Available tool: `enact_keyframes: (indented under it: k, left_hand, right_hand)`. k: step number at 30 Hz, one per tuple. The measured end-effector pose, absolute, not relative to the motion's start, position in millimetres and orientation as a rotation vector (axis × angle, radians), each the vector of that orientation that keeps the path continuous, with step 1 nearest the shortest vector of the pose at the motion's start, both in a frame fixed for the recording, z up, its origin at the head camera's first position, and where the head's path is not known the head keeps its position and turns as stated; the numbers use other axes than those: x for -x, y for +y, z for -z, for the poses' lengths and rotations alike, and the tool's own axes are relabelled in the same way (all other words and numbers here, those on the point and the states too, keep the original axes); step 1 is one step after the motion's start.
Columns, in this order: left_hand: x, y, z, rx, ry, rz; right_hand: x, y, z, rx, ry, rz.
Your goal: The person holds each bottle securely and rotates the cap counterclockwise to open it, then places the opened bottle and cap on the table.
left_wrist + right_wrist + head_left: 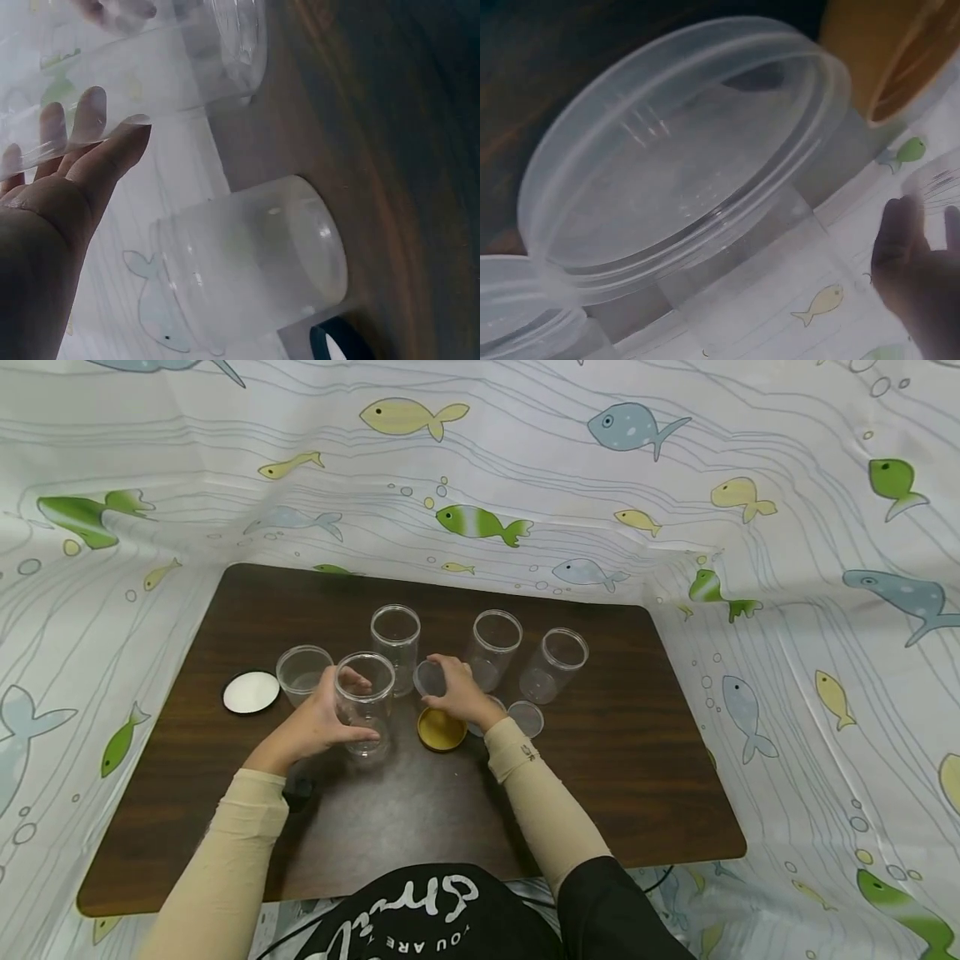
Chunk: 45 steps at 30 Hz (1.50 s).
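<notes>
My left hand [318, 718] grips a tall clear plastic jar [365, 681], fingers along its far side and thumb near its lower part. In the left wrist view the same jar [195, 60] lies across the fingers. Between thumb and fingers of my right hand [459, 693] is a thin clear round lid [429, 680], beside the jar. A gold lid [442, 730] rests on the table just below this hand. Close to the right wrist are two more clear lids, one [527, 718] in plain sight and one partly covered by the wrist.
Behind the hands stand several tall clear jars, one at the centre [395, 625], one [495, 635] right of it and one [555, 664] farther right. A shorter clear tub [300, 668] and a black-rimmed white lid [251, 692] sit at left on the brown table [615, 793].
</notes>
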<state>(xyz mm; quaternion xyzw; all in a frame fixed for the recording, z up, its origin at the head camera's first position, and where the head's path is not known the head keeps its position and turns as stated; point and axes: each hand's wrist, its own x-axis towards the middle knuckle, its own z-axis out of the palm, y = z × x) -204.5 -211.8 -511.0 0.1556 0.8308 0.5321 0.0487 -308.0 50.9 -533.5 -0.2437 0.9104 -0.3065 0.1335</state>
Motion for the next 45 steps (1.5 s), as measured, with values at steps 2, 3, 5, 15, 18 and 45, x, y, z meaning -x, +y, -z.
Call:
enact_keyframes:
  k: [2,3,5,15,18,45]
  left_hand:
    - [203.7,-210.8,513.1,-0.461,2.513,-1.633]
    - [203.5,-210.0,514.4,-0.456,2.503,-1.640]
    - [203.2,-208.2,517.1,-0.449,2.494,-1.643]
    - [206.3,-203.5,532.7,-0.461,2.505,-1.594]
    - [205.1,-201.8,534.2,-0.462,2.524,-1.585]
    - [185.6,-254.9,453.8,-0.699,2.484,-1.830]
  right_hand:
    - [309.0,49.6,536.0,0.689,2.677,0.802]
    - [309.3,49.1,537.0,0.676,2.695,0.759]
    - [308.9,48.6,538.3,0.642,2.719,0.691]
    - [305.7,38.3,536.5,0.555,2.829,0.376]
    - [306.3,36.1,538.0,0.517,2.822,0.317]
    - [292.5,58.0,468.3,0.629,2.672,0.900]
